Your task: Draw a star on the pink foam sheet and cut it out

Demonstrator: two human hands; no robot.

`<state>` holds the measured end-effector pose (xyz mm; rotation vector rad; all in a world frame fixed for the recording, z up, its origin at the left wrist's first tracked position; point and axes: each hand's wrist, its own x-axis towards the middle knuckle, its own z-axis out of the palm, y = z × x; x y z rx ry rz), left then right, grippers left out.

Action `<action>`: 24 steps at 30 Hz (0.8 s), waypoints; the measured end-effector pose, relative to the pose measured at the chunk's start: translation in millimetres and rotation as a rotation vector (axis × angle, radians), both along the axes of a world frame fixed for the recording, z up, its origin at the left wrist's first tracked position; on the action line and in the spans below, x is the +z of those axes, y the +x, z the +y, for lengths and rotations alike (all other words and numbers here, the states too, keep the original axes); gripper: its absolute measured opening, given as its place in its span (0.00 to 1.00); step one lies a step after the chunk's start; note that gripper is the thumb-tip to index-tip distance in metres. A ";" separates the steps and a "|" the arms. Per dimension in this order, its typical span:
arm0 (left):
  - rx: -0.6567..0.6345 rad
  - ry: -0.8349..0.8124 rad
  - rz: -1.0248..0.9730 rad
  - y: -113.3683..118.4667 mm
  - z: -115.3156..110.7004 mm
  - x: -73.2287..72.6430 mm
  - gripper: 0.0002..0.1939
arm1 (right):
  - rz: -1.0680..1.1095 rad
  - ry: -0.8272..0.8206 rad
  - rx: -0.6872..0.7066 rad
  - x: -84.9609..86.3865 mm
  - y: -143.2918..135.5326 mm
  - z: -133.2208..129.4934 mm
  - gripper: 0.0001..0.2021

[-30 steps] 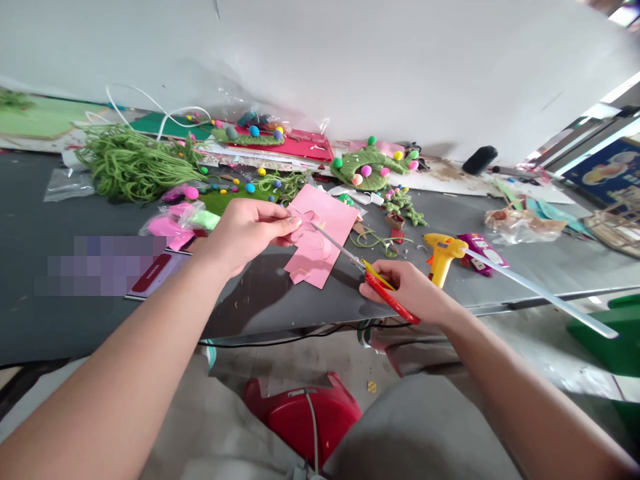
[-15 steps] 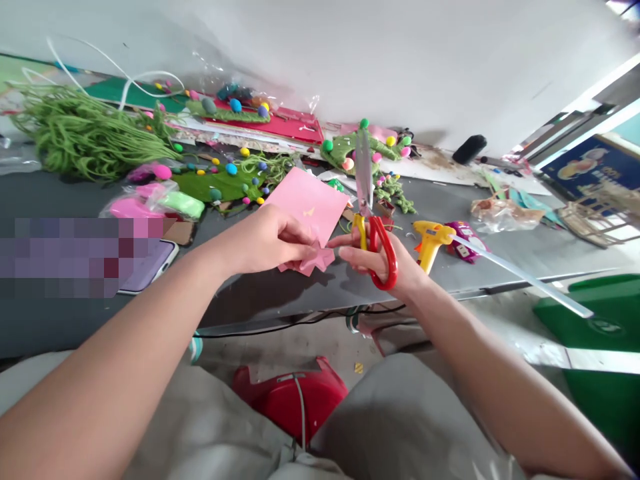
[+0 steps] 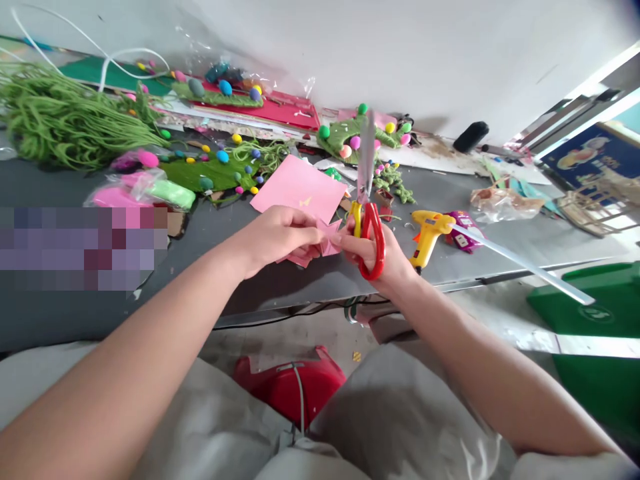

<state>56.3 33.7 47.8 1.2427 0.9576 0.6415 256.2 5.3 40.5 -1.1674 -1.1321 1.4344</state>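
Observation:
My left hand [image 3: 285,237] pinches a small folded pink paper star [image 3: 329,241] just above the table's front edge. Around the handles of red and yellow scissors [image 3: 367,177] curl the fingers of my right hand [image 3: 383,257], with the blades pointing up and away from me. The thumb and fingertip of that hand also touch the star's right side. Behind the star lies a pink paper sheet [image 3: 300,187] with a small cut in it. My left fingers hide part of the star.
To the right lies a yellow glue gun [image 3: 427,237] with a long glue stick, beside a purple packet [image 3: 465,233]. Green yarn [image 3: 75,123], pompom-decorated green felt [image 3: 200,177] and clay packs [image 3: 150,190] are on the left. A green bin [image 3: 595,287] stands lower right.
My right hand has moved left, and its fingertips now meet the paper star. The star has been lifted and turned slightly. The view has shifted a little.

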 end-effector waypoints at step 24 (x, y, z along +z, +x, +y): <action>0.420 0.515 0.042 -19.1 19.8 -0.1 0.09 | -0.523 -0.036 0.168 24.5 58.1 -0.1 0.25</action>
